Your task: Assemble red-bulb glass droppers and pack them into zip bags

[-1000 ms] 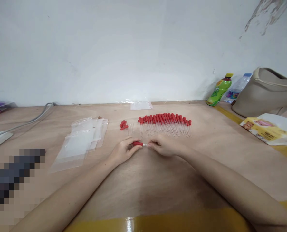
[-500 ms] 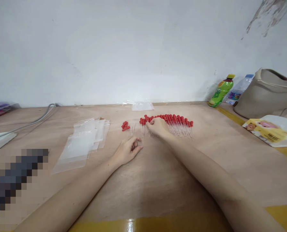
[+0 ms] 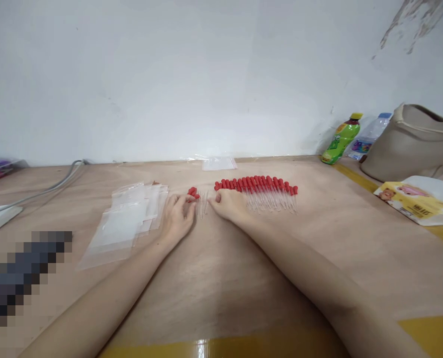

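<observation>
A row of droppers with red bulbs and clear tubes (image 3: 269, 191) lies on the brown tabletop. Left of it are several bare clear tubes (image 3: 203, 203) and a small pile of loose red bulbs (image 3: 192, 191). My left hand (image 3: 178, 214) has its fingers closed on a red bulb from the pile. Beside the bare tubes, my right hand (image 3: 226, 203) is closed, thumb and fingertips pinched together at the rightmost tube; what lies between them is too small to make out.
Clear plastic bags (image 3: 122, 219) are spread at the left, with a cable (image 3: 57, 188) behind. A flat bag (image 3: 219, 163) lies by the wall. At the right are a green bottle (image 3: 342, 139), a clear bottle (image 3: 370, 136), a grey bag (image 3: 411, 149) and a yellow-white packet (image 3: 418, 201).
My left hand has moved up and left to the loose red bulbs. My right hand has left the dropper row's left part and shifted left to the bare tubes.
</observation>
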A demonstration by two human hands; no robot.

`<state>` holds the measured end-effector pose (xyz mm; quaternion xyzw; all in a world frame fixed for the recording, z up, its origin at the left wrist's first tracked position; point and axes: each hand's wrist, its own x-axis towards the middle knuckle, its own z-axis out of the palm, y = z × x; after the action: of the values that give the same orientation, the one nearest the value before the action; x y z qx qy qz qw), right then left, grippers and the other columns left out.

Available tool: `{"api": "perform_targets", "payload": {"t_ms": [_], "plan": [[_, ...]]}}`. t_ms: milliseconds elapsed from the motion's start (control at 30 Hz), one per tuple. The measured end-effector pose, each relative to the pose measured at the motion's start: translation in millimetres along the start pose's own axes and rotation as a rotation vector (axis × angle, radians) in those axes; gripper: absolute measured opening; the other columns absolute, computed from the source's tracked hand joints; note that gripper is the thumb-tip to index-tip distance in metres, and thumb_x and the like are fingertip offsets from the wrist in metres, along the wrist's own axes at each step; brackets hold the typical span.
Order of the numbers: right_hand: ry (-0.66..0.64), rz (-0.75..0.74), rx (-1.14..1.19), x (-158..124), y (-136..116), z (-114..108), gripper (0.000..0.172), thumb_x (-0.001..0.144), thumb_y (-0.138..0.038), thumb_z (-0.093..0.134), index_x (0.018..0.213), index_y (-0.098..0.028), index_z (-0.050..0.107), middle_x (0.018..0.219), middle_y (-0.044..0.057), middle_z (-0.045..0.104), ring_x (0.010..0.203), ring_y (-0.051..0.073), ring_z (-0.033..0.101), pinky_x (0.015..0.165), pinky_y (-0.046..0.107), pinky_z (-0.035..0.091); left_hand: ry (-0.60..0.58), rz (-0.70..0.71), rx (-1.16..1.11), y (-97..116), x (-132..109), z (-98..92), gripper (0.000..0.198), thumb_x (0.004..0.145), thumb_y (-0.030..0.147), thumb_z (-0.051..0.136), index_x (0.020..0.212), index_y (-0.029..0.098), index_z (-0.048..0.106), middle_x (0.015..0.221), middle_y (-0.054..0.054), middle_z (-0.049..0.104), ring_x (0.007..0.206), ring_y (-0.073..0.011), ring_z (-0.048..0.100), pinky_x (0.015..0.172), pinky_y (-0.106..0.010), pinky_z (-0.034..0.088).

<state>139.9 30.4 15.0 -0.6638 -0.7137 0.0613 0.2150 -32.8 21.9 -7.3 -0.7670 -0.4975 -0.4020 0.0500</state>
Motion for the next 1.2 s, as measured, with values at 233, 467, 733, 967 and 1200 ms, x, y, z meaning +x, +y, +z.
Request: {"api": "perform_targets", "payload": {"t_ms": [233,467,733,967,1200], "plan": [[-0.039,0.027,-0.023,5,-18,15,0.028,0.079,-0.043,0.048,0.082,-0.020,0.063,0.082,0.008,0.066,0.080,0.023,0.061,0.068,0.032,0.042,-0.102,0.010,0.161,-27,8,8.8,0.028,0.080,0.026,0.049,0.104,0.020,0.062,0.099,-0.011,0.048,0.093,-0.0262,0.043,0.086,-0.042,0.037],[-0.129,0.064,0.052,-8,-7,2,0.019,0.065,-0.040,0.061,0.075,-0.024,0.065,0.086,0.003,0.066,0.084,0.023,0.059,0.067,0.031,0.041,-0.168,0.019,0.046,-22,10,5.3,0.014,0.078,0.026,0.053,0.088,0.018,0.060,0.090,-0.007,0.056,0.091,-0.0235,0.048,0.084,-0.036,0.039],[-0.176,-0.036,-0.072,-45,16,-18,0.021,0.079,-0.036,0.048,0.080,-0.021,0.063,0.082,0.006,0.066,0.079,0.022,0.058,0.065,0.031,0.040,-0.129,-0.036,-0.048,-26,9,9.0,0.020,0.078,0.019,0.050,0.098,0.017,0.053,0.083,-0.005,0.057,0.079,-0.0205,0.051,0.073,-0.034,0.043],[0.024,-0.296,-0.062,-70,46,-28,0.011,0.083,-0.020,0.043,0.079,-0.016,0.052,0.084,0.009,0.059,0.076,0.018,0.052,0.067,0.030,0.038,0.027,0.053,-0.177,-9,7,0.1,0.028,0.084,0.017,0.040,0.108,0.018,0.053,0.084,-0.005,0.051,0.078,-0.0168,0.050,0.074,-0.031,0.043],[0.170,-0.285,0.328,-74,78,-19,0.011,0.085,-0.017,0.039,0.090,-0.018,0.049,0.082,0.005,0.059,0.077,0.016,0.055,0.066,0.028,0.042,-0.085,-0.103,-0.731,29,-12,10.0,0.013,0.078,0.022,0.055,0.088,0.018,0.047,0.080,-0.001,0.051,0.070,-0.0112,0.052,0.065,-0.023,0.044]]}}
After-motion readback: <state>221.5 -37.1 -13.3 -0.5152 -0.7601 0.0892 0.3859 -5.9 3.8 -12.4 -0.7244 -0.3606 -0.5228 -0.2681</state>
